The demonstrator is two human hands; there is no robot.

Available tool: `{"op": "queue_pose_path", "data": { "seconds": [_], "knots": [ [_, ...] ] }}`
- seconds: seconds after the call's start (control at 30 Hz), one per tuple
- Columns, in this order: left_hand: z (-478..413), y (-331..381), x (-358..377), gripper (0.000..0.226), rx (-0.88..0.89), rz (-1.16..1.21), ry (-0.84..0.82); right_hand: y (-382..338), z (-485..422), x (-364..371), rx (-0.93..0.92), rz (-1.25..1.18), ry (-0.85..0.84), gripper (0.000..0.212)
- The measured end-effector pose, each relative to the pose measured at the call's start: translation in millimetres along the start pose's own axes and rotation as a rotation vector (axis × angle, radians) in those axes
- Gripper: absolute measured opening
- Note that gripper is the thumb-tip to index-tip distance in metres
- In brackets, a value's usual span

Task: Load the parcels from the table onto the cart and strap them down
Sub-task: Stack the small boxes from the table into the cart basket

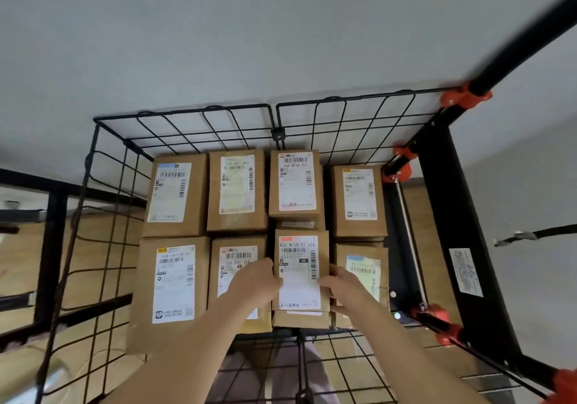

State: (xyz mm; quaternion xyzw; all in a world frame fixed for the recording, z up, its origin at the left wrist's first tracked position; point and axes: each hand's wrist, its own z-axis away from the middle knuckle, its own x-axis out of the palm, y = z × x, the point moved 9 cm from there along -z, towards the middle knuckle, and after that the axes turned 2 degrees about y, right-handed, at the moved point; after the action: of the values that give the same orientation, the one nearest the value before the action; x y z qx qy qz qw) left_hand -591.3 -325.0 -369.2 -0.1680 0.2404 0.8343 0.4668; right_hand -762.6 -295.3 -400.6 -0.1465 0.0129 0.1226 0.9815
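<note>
background: plain grey surface | left: black metal frame, wooden boards

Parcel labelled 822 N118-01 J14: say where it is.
Head view: the parcel tops the third stack from the left in the near row of the wire cart, held between the left hand and right hand.

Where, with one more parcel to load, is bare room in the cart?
Only a narrow dark strip between the right-hand parcels and the cart's right frame looks bare. Elsewhere two packed rows of parcels.

backdrop: plain grey (wall or floor unclear) | left: black-framed wooden table
</note>
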Motion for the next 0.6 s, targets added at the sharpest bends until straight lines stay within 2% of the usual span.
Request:
{"op": "queue_pose_path", "data": {
  "seconds": [0.13, 0.3, 0.4, 0.47, 0.5, 0.57, 0.6],
  "knots": [
    [-3, -5, 0, 0.011, -0.019, -0.036, 0.016, -5, 1, -2, -0.010, 0.104, -0.023, 0.054],
    [-6, -6, -3, 0.031, -0.032, -0.123, 0.057, -9, 0, -5, -0.033, 0.125, -0.007, 0.058],
    [3, 9, -32, 0.034, 0.010, -0.199, 0.279, -33, 11, -19, -0.158, 0.169, 0.157, 0.069],
    [10, 27, -58, 0.015, 0.114, -0.150, 0.445, -64, 23, -29, -0.337, 0.240, 0.290, 0.072],
    [11, 37, -70, 0.013, 0.181, -0.113, 0.493, -83, 25, -30, -0.438, 0.280, 0.313, 0.071],
    [3, 53, -79, 0.052, 0.295, -0.100, 0.475, -115, 21, -23, -0.597, 0.454, 0.308, 0.074],
    [-3, 61, -79, 0.068, 0.326, -0.173, 0.443, -127, 17, -16, -0.644, 0.565, 0.290, 0.078]
  ]
}}
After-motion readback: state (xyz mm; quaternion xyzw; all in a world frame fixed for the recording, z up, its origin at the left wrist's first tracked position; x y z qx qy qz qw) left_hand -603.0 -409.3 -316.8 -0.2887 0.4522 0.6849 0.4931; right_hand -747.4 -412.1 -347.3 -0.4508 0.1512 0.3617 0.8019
